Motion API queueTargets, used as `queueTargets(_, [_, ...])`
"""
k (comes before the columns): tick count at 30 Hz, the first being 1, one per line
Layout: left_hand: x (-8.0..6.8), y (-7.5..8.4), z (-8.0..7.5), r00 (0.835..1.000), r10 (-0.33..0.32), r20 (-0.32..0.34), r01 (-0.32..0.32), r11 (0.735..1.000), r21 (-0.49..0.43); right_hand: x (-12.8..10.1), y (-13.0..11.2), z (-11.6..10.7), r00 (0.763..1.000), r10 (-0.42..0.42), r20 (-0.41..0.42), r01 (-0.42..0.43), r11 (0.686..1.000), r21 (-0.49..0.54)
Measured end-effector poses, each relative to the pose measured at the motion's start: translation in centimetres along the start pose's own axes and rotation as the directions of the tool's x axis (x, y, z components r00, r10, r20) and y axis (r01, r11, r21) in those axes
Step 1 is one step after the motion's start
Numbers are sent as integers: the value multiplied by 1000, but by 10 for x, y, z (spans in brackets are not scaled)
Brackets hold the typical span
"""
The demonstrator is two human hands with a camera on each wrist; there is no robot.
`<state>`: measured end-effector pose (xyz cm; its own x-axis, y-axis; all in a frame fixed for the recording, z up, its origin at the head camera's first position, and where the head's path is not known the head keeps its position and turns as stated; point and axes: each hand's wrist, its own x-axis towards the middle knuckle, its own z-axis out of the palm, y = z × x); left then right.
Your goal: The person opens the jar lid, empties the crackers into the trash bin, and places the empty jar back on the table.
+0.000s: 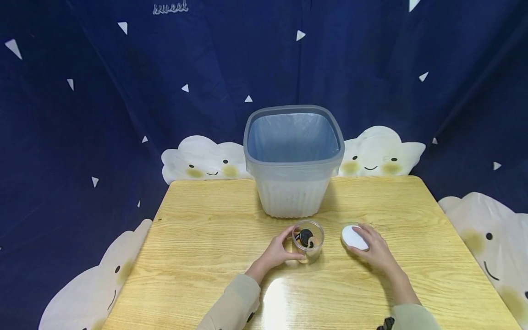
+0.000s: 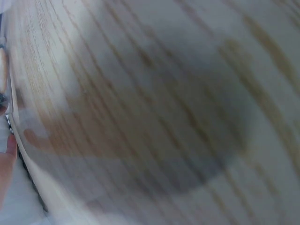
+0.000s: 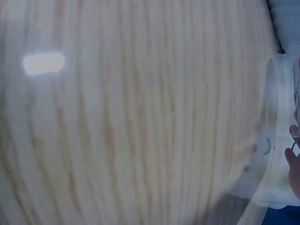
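A small clear plastic cup (image 1: 308,240) stands on the wooden table (image 1: 198,238) in the head view, with a dark round piece and something tan inside it. My left hand (image 1: 279,251) curls round its left side, thumb and fingers on the wall. Just right of the cup lies a white round lid (image 1: 354,237), flat on the table. My right hand (image 1: 373,250) rests on it, fingers over its near and right edge. The left wrist view is a blurred close view of wood grain (image 2: 154,108); a fingertip (image 2: 8,149) shows at its left edge. The right wrist view shows wood grain (image 3: 131,117) as well.
A grey translucent bin (image 1: 294,158) lined with a bag stands upright at the table's far middle, just behind the cup. A dark blue curtain with cloud shapes hangs behind and around the table. A bright light reflection lies near the front edge.
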<state>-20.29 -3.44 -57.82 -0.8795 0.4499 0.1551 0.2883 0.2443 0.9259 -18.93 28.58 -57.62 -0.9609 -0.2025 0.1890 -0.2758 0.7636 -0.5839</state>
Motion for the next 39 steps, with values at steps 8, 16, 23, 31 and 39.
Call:
queueTargets(8, [0,1,0,1000,4,-1,-4,1000,18,0,3,2,1000,-8,-3,8,1000,8])
queueTargets(16, [-1,2,0,1000,-5,-1,5,1000,8,-3,7,7,999,-30,-16,29,999,-17])
queueTargets(23, [-1,2,1,1000,-8,1,8,1000,-4,-5,9,10,999,-33,-13,32,999,-37])
queueTargets(31, [-1,1,1,1000,2,-5,-2,1000,-8,-6,9,12,999,-35,-38,33,998,-48])
queueTargets(39, [0,-2,1,1000,-10,-7,10,1000,0,-7,6,14,997,-47,-66,43,997,-65])
